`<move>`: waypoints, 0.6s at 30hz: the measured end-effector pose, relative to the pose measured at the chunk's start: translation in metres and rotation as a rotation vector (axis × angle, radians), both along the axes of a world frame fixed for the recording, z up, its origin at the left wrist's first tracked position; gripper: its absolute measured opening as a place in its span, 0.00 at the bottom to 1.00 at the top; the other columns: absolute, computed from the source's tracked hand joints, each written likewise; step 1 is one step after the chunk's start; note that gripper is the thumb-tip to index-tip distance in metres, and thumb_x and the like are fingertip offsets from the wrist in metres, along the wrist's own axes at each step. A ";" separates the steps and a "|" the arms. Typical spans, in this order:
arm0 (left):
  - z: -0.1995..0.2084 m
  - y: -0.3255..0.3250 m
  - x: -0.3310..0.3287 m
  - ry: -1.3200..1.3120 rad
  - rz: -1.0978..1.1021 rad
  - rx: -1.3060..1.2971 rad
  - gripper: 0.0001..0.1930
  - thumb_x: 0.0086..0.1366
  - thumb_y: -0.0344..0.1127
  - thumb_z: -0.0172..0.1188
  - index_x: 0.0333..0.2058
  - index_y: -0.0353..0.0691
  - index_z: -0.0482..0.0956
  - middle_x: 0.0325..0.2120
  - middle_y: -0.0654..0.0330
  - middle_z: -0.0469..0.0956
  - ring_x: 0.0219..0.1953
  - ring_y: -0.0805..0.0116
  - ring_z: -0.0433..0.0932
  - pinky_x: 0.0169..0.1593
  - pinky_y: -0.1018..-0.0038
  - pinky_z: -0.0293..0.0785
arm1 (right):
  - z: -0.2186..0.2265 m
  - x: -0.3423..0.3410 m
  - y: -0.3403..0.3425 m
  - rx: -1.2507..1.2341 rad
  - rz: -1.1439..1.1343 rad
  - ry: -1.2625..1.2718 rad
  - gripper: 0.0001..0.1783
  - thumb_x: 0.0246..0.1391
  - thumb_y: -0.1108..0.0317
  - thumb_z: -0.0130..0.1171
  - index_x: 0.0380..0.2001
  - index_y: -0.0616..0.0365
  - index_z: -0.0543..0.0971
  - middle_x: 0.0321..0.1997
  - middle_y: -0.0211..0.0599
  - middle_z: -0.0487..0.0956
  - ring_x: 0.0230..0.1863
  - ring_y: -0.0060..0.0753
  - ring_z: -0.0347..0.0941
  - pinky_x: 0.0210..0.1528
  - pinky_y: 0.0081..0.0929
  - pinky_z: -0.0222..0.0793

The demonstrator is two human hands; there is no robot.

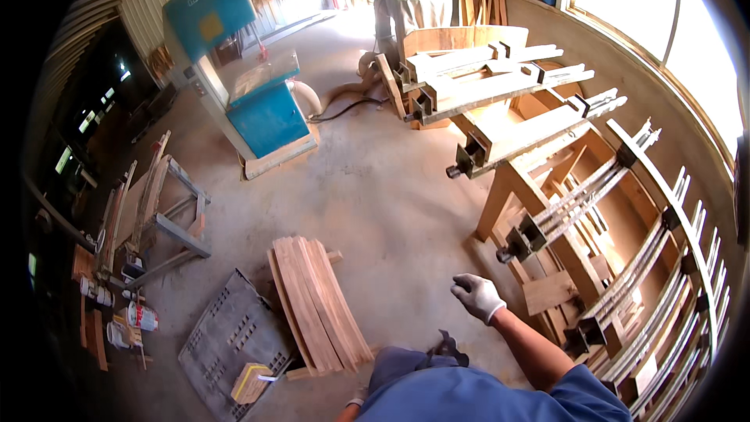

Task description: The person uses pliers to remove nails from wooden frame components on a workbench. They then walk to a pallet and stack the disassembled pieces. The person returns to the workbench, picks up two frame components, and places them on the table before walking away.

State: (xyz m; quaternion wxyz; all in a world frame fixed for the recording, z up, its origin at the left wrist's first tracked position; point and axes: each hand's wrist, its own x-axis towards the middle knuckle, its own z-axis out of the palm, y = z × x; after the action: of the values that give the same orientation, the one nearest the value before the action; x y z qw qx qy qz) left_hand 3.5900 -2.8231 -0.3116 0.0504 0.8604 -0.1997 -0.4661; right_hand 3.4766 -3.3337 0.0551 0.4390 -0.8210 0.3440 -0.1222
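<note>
My right hand (478,298), in a white glove, hangs over the floor in front of me. Its fingers are loosely bent and a little apart, with nothing visible in them. The nearest thing to it is the clamp rack (522,238) on the right, and the hand does not touch it. Only the glove cuff of my left hand (358,397) shows low beside my body; its fingers are hidden. Close to that hand lies a stack of long wooden boards (316,297), raised on crosspieces.
A grey plastic pallet (234,328) carries a small wood block (251,383) left of the boards. Farther off stands a blue bandsaw (266,121). Wooden panels (476,94) sit in clamps at right. A metal stand (176,227) and paint cans (142,316) are at left.
</note>
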 end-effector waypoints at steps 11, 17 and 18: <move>-0.045 -0.128 0.150 0.009 -0.068 -0.037 0.24 0.69 0.53 0.48 0.46 0.42 0.85 0.47 0.45 0.83 0.53 0.43 0.80 0.57 0.55 0.75 | 0.017 0.139 -0.100 -0.001 -0.096 -0.103 0.23 0.57 0.61 0.66 0.52 0.63 0.81 0.49 0.51 0.84 0.49 0.45 0.83 0.53 0.36 0.78; 0.066 -0.263 0.293 0.072 -0.221 -0.083 0.26 0.71 0.54 0.46 0.47 0.42 0.85 0.48 0.45 0.83 0.55 0.44 0.79 0.58 0.57 0.74 | 0.028 0.182 -0.196 -0.257 -0.406 0.013 0.23 0.55 0.61 0.68 0.52 0.61 0.81 0.46 0.50 0.82 0.47 0.46 0.81 0.52 0.38 0.77; 0.093 -0.278 0.316 0.065 -0.270 -0.118 0.26 0.72 0.54 0.45 0.47 0.42 0.85 0.48 0.45 0.83 0.54 0.44 0.80 0.58 0.56 0.74 | 0.041 0.195 -0.206 -0.306 -0.435 0.024 0.24 0.54 0.61 0.68 0.52 0.60 0.81 0.47 0.50 0.82 0.49 0.47 0.81 0.53 0.38 0.76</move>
State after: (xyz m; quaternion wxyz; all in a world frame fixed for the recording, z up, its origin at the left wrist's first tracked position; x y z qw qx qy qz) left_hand 3.9062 -3.1014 -0.2189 0.0444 0.8059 -0.3388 -0.4835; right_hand 3.6713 -3.5401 0.0959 0.2692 -0.7860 0.4950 -0.2544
